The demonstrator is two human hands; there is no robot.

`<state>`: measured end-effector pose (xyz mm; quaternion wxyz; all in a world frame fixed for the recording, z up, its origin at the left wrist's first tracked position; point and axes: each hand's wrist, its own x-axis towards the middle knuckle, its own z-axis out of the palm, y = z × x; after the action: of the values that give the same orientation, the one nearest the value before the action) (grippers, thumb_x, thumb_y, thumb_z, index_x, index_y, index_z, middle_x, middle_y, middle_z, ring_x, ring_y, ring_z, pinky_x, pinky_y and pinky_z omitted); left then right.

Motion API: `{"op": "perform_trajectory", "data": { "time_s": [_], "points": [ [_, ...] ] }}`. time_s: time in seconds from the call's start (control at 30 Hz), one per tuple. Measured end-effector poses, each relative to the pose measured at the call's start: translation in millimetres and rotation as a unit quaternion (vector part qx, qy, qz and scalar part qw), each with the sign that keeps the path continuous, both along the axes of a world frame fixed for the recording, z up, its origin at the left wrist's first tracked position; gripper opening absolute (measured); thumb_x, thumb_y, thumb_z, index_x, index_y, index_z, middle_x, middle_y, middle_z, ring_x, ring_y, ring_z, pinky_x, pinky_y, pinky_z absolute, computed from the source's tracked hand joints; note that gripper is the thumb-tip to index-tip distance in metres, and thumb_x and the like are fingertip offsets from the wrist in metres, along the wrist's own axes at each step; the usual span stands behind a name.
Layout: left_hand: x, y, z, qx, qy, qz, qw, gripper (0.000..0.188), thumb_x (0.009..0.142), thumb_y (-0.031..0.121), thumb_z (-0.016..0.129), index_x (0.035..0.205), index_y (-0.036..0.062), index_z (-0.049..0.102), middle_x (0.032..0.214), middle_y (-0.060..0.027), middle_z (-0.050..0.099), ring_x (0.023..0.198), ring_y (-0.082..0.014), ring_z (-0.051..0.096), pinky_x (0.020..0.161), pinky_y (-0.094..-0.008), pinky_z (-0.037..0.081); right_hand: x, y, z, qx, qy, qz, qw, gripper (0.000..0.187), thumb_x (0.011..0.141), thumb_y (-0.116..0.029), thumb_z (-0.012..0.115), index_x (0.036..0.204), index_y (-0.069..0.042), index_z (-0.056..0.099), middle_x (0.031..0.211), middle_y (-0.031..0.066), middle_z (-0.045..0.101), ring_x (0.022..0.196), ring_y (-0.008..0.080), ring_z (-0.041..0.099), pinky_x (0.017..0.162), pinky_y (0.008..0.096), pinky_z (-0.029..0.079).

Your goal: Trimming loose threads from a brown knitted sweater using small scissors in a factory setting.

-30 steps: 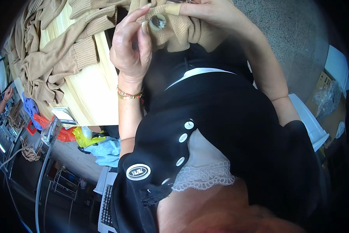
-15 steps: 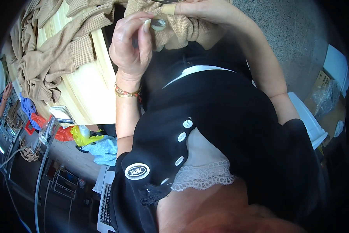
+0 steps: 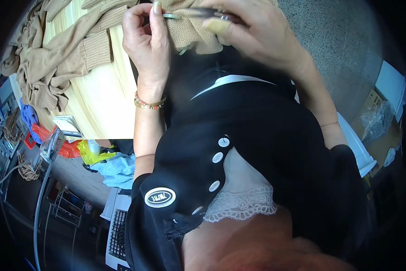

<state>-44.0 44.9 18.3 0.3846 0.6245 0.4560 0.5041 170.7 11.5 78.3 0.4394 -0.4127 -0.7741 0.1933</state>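
My left hand (image 3: 148, 38) pinches a pale, flat round button (image 3: 171, 16) between thumb and fingertips, at the edge of a beige knit garment (image 3: 185, 34) lying over my lap. Another small greenish button (image 3: 183, 51) shows at the lower edge of the knit. In my right hand (image 3: 262, 38), closed, are small dark scissors (image 3: 205, 12); motion blurs them and their exact form is hard to read. A tan strip of tape (image 3: 217, 26) wraps the right thumb, which lies over the knit. The garment's far part runs out of view at the top.
More beige knit pieces (image 3: 63, 58) with ribbed cuffs lie on a pale wooden table (image 3: 103, 104) at the left. Beyond its near edge are a yellow bag (image 3: 92, 153), blue cloth (image 3: 117, 171) and a keyboard (image 3: 117, 235). At right, a white bin (image 3: 359, 149) stands near cardboard and clear plastic.
My right hand has come down and turned over the knit, bringing the scissors more into view. My left hand has shifted slightly up and left, still pinching the button.
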Motion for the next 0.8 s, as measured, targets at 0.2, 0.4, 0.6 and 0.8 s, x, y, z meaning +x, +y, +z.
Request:
{"op": "perform_trajectory", "data": {
  "time_s": [0.2, 0.4, 0.6, 0.8],
  "points": [
    [4, 5, 1, -0.077, -0.096, -0.015, 0.992, 0.011, 0.099, 0.011, 0.064, 0.102, 0.0015, 0.060, 0.089, -0.0025, 0.067, 0.078, -0.0035, 0.059, 0.070, -0.0167, 0.047, -12, -3, -4, 0.158, -0.089, -0.045, 0.982, 0.028, 0.077, -0.016, 0.073, 0.103, -0.004, 0.069, 0.093, 0.0115, 0.066, 0.090, 0.0302, 0.065, 0.084, 0.0404, 0.051],
    [7, 5, 12, -0.110, -0.094, -0.031, 0.989, 0.013, 0.100, 0.016, 0.062, 0.101, 0.0029, 0.060, 0.091, -0.0030, 0.068, 0.074, -0.0019, 0.058, 0.063, -0.0139, 0.044, -15, 0, 7, 0.107, -0.087, -0.084, 0.987, 0.022, 0.081, -0.016, 0.072, 0.100, -0.005, 0.070, 0.085, 0.0100, 0.061, 0.082, 0.0281, 0.064, 0.075, 0.0368, 0.051],
    [16, -1, 31, -0.139, -0.132, -0.041, 0.981, 0.014, 0.101, 0.019, 0.060, 0.104, 0.0047, 0.059, 0.095, -0.0058, 0.070, 0.068, -0.0030, 0.059, 0.058, -0.0139, 0.043, -13, 2, 2, 0.094, -0.105, -0.117, 0.983, 0.022, 0.083, -0.016, 0.072, 0.100, -0.003, 0.069, 0.086, 0.0107, 0.062, 0.083, 0.0296, 0.064, 0.074, 0.0368, 0.052],
    [14, 4, 27, -0.131, -0.136, -0.046, 0.981, 0.013, 0.101, 0.016, 0.059, 0.104, 0.0031, 0.057, 0.099, -0.0110, 0.072, 0.067, -0.0026, 0.059, 0.059, -0.0139, 0.046, -13, -5, 25, -0.049, -0.065, -0.080, 0.993, 0.024, 0.080, -0.016, 0.072, 0.101, -0.003, 0.069, 0.086, 0.0102, 0.061, 0.082, 0.0284, 0.063, 0.075, 0.0368, 0.051]
  ]
}}
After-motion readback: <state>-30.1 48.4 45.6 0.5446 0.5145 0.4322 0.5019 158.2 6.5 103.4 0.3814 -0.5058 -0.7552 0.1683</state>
